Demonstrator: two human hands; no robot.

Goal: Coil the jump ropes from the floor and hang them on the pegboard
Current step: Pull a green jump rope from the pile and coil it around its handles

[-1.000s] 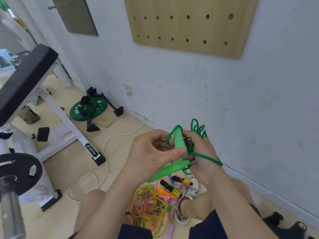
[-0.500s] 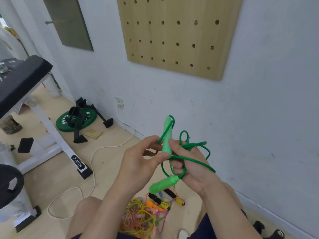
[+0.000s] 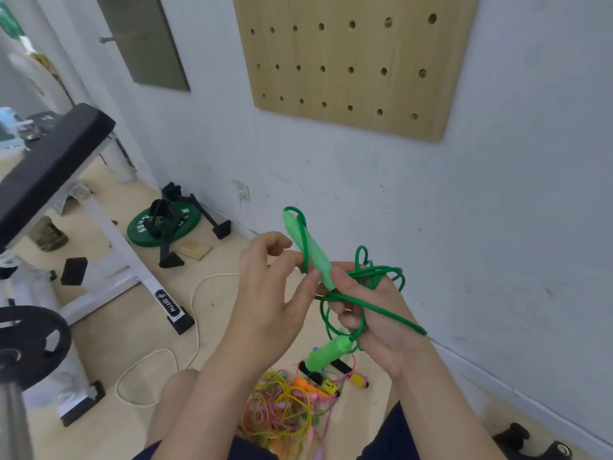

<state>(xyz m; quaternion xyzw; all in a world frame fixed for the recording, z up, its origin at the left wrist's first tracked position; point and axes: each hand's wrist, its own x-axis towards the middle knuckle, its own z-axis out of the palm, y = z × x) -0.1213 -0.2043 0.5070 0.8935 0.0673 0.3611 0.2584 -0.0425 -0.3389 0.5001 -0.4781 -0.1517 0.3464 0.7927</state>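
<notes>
Loops of green jump rope (image 3: pixel 381 269) are clenched in the right hand (image 3: pixel 381 327); the upper handle (image 3: pixel 308 247) rises above that grip and the lower handle (image 3: pixel 326 355) dangles beneath it. The left hand (image 3: pixel 265 293) curls beside the upper handle; whether it pinches anything is unclear.

Pegboard (image 3: pixel 348 61) top and black weight plate (image 3: pixel 30 340) beyond frame edges

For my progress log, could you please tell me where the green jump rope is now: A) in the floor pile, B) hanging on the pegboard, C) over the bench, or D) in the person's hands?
D: the right hand grips the green jump rope, with the left hand at its handle.
</notes>
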